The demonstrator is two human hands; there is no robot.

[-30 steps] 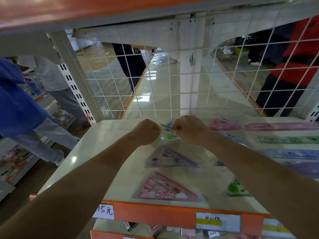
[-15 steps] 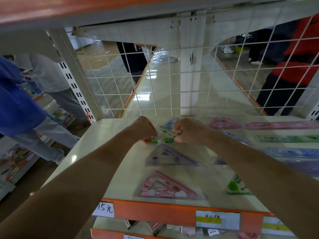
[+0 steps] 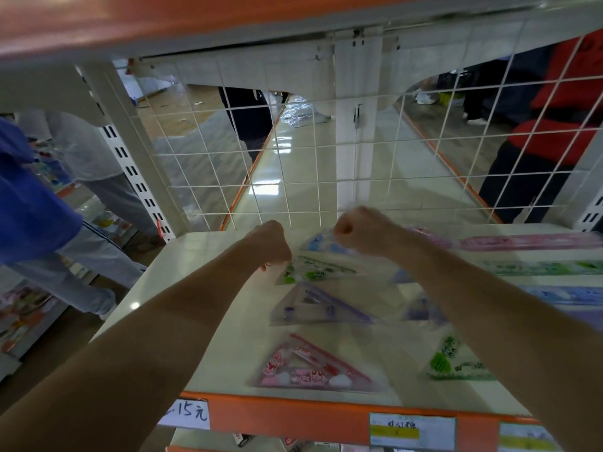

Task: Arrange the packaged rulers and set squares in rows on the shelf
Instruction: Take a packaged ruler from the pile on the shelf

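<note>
My left hand [image 3: 272, 241] pinches the left corner of a green packaged set square [image 3: 315, 272] lying on the white shelf [image 3: 202, 288]. My right hand [image 3: 362, 228] grips a blue packaged set square [image 3: 321, 243] just behind the green one, near the wire back panel. In front of these lie a purple set square [image 3: 318, 306] and a pink one [image 3: 310, 367]. A second green set square [image 3: 452, 360] sits at the front right. Packaged rulers lie in rows to the right: pink [image 3: 528, 241], green [image 3: 541, 267] and blue [image 3: 564, 293].
A white wire grid [image 3: 293, 164] closes the shelf's back. The orange front edge [image 3: 293, 415] carries price labels [image 3: 411, 430]. An orange shelf [image 3: 163, 17] hangs close overhead. People stand at the left [image 3: 36, 203] and behind the grid at right [image 3: 554, 135].
My hands have moved apart. The right hand went back and right with the blue set square, which now shows; the left hand stays on the green one, now lying flat on the shelf.
</note>
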